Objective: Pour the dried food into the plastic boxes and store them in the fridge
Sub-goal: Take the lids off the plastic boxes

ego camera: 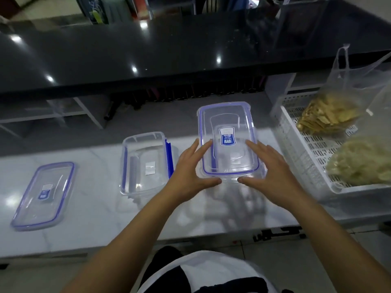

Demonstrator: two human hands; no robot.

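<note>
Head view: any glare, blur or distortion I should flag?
Head view: bright ceiling-light glare spots dot the black counter; the white table shows softer sheen; the wide lens bows the counter edge; the left hand, right hand and lidded box are slightly motion-blurred; the basket smears towards the frame edge.

A glossy black counter spans the upper part of the frame. Below it, a pale marble tabletop fills the middle. At right, a white perforated basket sits on the tabletop.
</note>
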